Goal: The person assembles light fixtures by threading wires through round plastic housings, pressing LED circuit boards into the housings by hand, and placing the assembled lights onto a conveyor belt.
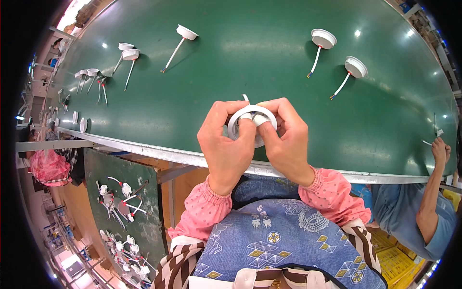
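Your left hand [226,144] and right hand [284,137] are both curled shut around a round white plastic lamp housing [251,121], thumbs pressed into its open face, and you hold it just above the near metal edge of the wide green conveyor belt [269,62]. Farther out on that belt from the housing lie more white round lamp housings with trailing wires [322,41], well apart from your hands. Below the belt's edge to your left, a green board [122,192] carries a scatter of small white parts, and another person's arm [430,192] reaches to the belt at your right.
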`<state>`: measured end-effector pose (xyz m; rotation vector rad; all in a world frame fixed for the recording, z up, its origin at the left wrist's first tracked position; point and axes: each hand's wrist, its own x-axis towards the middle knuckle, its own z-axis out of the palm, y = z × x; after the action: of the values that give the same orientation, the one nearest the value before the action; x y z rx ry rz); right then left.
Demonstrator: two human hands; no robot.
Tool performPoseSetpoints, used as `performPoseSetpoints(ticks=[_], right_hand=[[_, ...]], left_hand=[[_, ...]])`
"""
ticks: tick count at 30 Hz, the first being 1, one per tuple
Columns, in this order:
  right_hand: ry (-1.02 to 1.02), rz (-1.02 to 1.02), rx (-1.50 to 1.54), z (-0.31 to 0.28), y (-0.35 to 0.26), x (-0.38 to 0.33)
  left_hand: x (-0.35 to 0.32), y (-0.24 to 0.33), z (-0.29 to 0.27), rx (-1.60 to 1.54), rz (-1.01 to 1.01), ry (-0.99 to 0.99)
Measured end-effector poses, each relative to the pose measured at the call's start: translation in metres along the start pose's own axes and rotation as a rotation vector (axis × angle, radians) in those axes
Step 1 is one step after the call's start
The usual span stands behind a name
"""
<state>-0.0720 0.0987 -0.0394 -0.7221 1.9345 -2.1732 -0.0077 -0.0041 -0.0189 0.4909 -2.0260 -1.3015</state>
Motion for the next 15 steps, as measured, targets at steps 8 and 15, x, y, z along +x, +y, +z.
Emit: performPoseSetpoints(ticks=[8,15], right_hand=[[-0.042,-0.168,-0.184,-0.0042,0.0006,0.0082],[-0.059,-0.211,-0.229,-0.0085,-0.0020,0.0096]], left_hand=[[-0.0030,-0.0014,-0.0016,0.112,0.109,0.068],[-0.0034,-0.0046,-0.0021,0.058,0.076,0.023]])
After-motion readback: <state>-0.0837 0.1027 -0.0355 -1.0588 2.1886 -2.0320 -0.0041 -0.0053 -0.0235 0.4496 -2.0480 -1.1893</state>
